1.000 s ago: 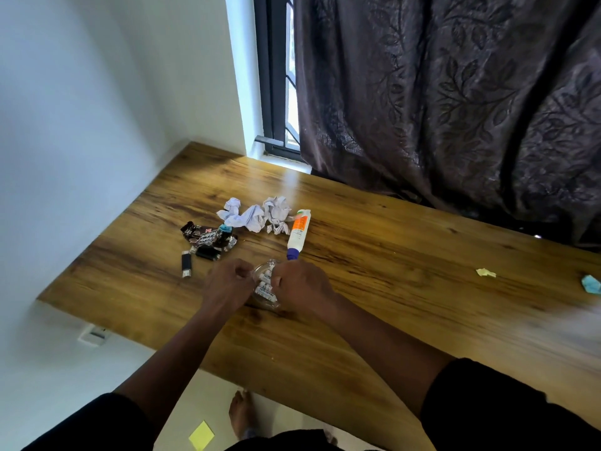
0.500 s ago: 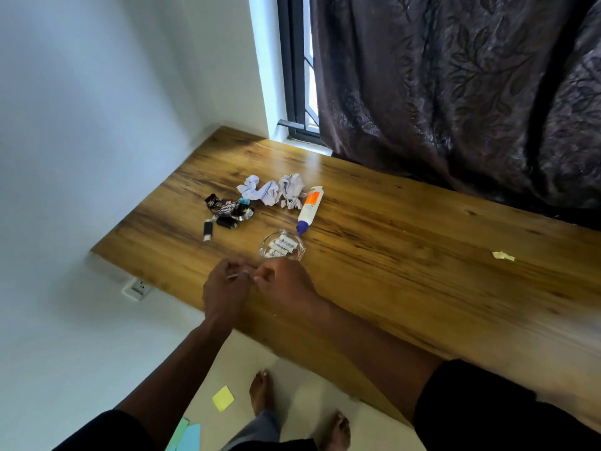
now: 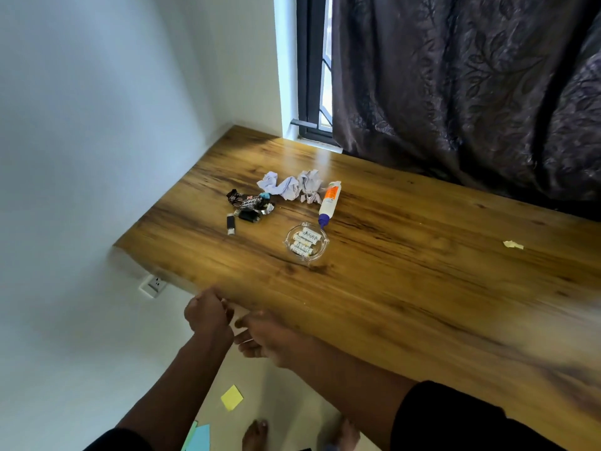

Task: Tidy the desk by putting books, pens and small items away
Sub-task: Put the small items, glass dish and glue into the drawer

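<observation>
Both hands are hovering at the near edge of the long wooden desk (image 3: 406, 281), left hand (image 3: 208, 312) curled up, maybe pinching something tiny (can't tell), right hand (image 3: 270, 336) looking loose with nothing in it. Next I'd be reaching over the small clear glass dish (image 3: 305, 242) of batteries, careful not to knock it. Crumpled white paper (image 3: 292, 187), the white glue bottle (image 3: 330, 201), dark shiny wrappers (image 3: 248, 203) and a little black stick (image 3: 230, 222) are sitting behind it, with sticky notes (image 3: 232, 397) waiting on the floor.
</observation>
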`<state>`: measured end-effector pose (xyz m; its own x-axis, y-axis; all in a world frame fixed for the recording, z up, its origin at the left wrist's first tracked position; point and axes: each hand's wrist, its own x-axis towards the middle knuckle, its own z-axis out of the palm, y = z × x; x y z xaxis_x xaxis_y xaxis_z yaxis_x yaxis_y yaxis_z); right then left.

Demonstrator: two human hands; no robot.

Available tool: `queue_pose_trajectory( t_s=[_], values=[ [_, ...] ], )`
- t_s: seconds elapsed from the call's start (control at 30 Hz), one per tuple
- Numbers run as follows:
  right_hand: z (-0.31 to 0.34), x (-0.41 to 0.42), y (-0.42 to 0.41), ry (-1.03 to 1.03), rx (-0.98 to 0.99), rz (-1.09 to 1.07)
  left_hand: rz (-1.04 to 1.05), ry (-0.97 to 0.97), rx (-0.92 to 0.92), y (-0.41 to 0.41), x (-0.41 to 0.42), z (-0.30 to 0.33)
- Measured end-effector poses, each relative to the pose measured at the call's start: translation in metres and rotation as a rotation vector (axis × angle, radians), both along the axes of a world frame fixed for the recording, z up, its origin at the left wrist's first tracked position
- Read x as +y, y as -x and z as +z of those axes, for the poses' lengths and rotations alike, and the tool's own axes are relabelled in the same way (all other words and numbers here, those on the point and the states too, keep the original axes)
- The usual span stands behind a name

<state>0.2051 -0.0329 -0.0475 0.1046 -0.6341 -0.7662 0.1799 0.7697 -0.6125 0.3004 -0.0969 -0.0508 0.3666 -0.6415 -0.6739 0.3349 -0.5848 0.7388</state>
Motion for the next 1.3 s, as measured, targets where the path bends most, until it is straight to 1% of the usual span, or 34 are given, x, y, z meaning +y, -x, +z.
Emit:
queue_pose_trajectory(
  t_s=[0.07,0.13,0.2,0.3,0.4,0.57,0.7,0.83,0.93,1.07,1.17,1.3],
  values=[
    [-0.012,0.003,-0.016,-0.063,0.009,-0.026,0.004,-0.076,0.110,-0.015,0.001,-0.007],
    [-0.027,0.009,-0.030,-0.129,-0.008,-0.055,-0.045,-0.151,0.248,-0.026,-0.001,-0.012],
    [-0.040,0.016,-0.040,-0.195,-0.054,-0.136,-0.105,-0.202,0.363,-0.035,-0.006,-0.021],
    [-0.060,0.030,-0.044,-0.277,-0.114,-0.360,-0.232,-0.218,0.411,-0.041,-0.012,-0.041],
    [-0.082,0.042,-0.040,-0.302,-0.130,-0.633,-0.332,-0.228,0.447,-0.042,-0.016,-0.060],
    [-0.104,0.060,-0.027,-0.263,-0.188,-1.142,-0.307,-0.292,0.501,-0.048,-0.017,-0.082],
    [-0.104,0.070,-0.019,-0.245,-0.296,-1.362,-0.290,-0.347,0.541,-0.057,-0.015,-0.097],
    [-0.108,0.073,-0.014,-0.219,-0.398,-1.481,-0.274,-0.344,0.585,-0.049,-0.016,-0.101],
    [-0.111,0.075,-0.007,-0.220,-0.442,-1.543,-0.303,-0.327,0.606,-0.043,-0.015,-0.102],
    [-0.114,0.078,0.003,-0.215,-0.499,-1.620,-0.239,-0.322,0.642,-0.042,-0.020,-0.115],
    [-0.115,0.078,0.009,-0.177,-0.557,-1.657,-0.222,-0.305,0.672,-0.042,-0.025,-0.123],
    [-0.116,0.077,0.015,-0.162,-0.604,-1.686,-0.222,-0.285,0.656,-0.045,-0.025,-0.130]
  ],
)
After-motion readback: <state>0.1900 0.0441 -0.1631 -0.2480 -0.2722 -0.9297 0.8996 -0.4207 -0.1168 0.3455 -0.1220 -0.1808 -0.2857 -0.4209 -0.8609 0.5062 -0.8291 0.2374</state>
